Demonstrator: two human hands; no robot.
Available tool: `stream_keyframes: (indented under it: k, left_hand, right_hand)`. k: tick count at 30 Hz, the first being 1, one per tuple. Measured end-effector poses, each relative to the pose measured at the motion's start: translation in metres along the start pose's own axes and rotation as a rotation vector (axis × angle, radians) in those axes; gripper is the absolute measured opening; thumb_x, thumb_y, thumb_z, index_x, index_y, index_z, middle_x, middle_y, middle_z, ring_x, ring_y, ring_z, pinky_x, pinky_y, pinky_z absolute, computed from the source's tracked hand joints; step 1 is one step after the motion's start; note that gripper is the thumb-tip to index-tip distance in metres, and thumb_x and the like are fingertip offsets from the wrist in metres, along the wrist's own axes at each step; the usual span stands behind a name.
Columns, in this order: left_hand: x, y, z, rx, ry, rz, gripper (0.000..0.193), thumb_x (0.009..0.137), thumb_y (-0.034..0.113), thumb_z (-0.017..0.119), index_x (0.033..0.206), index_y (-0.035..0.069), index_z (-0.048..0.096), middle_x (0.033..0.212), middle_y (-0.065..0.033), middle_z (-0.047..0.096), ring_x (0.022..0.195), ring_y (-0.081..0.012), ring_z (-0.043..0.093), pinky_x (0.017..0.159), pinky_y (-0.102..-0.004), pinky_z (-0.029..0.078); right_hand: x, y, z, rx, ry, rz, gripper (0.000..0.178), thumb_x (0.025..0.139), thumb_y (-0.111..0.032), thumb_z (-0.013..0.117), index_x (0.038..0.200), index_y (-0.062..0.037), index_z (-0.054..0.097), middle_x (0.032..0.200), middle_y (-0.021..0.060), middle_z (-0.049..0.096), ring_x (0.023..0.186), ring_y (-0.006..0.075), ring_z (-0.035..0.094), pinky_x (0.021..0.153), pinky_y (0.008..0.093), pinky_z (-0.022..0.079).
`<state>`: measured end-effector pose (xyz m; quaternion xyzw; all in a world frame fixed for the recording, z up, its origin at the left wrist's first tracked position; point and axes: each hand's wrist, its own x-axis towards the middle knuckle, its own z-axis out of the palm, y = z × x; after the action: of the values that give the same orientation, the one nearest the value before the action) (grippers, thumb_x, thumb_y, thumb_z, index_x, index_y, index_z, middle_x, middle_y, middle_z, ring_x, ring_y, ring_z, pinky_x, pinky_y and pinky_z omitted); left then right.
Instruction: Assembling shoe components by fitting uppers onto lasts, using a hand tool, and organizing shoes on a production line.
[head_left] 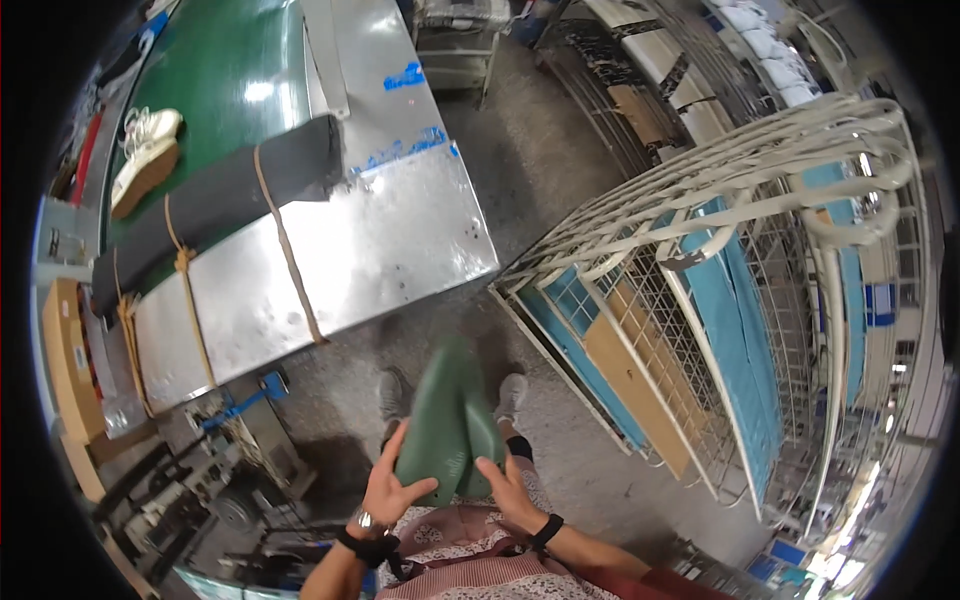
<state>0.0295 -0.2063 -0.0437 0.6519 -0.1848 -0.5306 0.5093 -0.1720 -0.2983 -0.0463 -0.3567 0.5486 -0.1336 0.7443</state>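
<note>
Two green shoe lasts (430, 430) are held side by side in front of my body, their narrower ends together and pointing away from me. My left hand (393, 483) is closed around the left one, thumb across its near end. My right hand (508, 490) grips the right last (484, 445), thumb on top and fingers mostly hidden beneath. Small markings show on the left last's upper face.
A metal-edged table (390, 230) with a green conveyor belt (225, 60) stands ahead left. A cream shoe (148, 160) lies on it, behind a rope-tied black roll (220, 190). To the right is a white wire rack (700, 250) with blue sheets. Machinery (240, 490) sits lower left.
</note>
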Motion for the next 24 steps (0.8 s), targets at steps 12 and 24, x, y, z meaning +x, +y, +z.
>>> stream_keyframes:
  k: [12, 24]
  left_hand:
    - [0.284, -0.197, 0.245, 0.868, -0.4, 0.201, 0.088, 0.07, 0.016, 0.074, 0.152, 0.018, 0.04, 0.099, -0.0277, 0.061, 0.088, -0.0461, 0.064, 0.076, -0.0507, 0.054]
    - [0.272, -0.251, 0.221, 0.808, -0.165, 0.352, 0.038, 0.076, 0.01, 0.067, 0.113, 0.006, 0.066, 0.115, -0.0193, 0.064, 0.107, -0.0352, 0.063, 0.089, -0.0441, 0.054]
  right_hand:
    - [0.264, 0.124, -0.289, 0.097, 0.517, 0.06, 0.069, 0.092, -0.051, 0.064, 0.146, -0.0144, 0.043, 0.14, 0.0097, 0.051, 0.122, 0.0265, 0.054, 0.087, 0.0474, 0.051]
    - [0.442, 0.154, -0.308, -0.044, 0.202, -0.01, 0.066, 0.096, -0.038, 0.057, 0.148, -0.0019, 0.039, 0.143, 0.0186, 0.049, 0.126, 0.0311, 0.052, 0.104, 0.0443, 0.044]
